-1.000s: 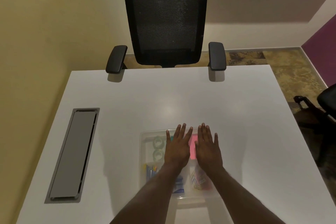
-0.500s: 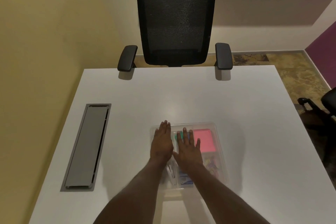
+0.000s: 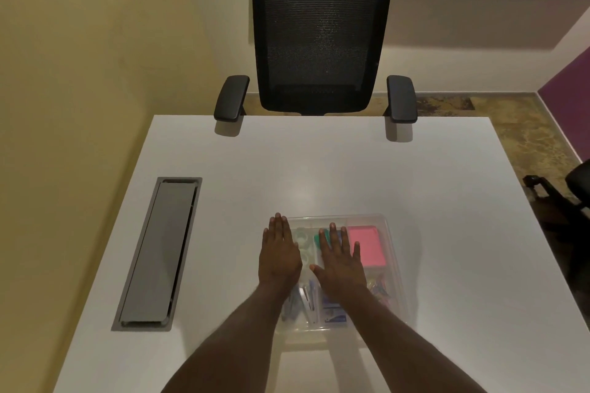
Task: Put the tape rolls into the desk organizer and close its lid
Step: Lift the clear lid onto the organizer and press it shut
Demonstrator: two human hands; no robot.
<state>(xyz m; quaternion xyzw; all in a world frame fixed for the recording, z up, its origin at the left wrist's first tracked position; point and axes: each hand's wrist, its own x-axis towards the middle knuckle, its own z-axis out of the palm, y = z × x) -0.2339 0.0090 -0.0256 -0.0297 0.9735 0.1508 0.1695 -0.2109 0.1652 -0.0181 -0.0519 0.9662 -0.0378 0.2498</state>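
Clear plastic desk organizer (image 3: 391,268), lidded, on the white table (image 3: 319,169), at the near edge in front of the person. Landmark for all entries below.

Contents, seen through the lid: tape rolls (image 3: 304,244), two clear ones, in the far-left compartment, one behind the other; a pink pad (image 3: 367,244) in the far-right compartment; a teal item (image 3: 319,239) between rolls and pad, partly hidden; pens, a stapler and coloured clips in the near compartments, indistinct.

Left hand (image 3: 279,254): flat, fingers extended and together, palm down over the organizer's left edge, holding nothing. Right hand (image 3: 341,260): flat, fingers slightly spread, palm down on the lid near its middle, holding nothing.

Status, judged: rolls stowed, lid down; hands appear to be pressing it shut. Whether any catch is engaged cannot be told.

Handling, judged: thin rigid plastic, light, smooth and likely slippery on the table; the lid may flex under pressure at its middle. Press near the rims and corners, where the walls support it. To move it, grip the two short side walls.

Elsewhere: grey cable tray (image 3: 159,252) well left of the organizer; black mesh chair (image 3: 322,32) beyond it.
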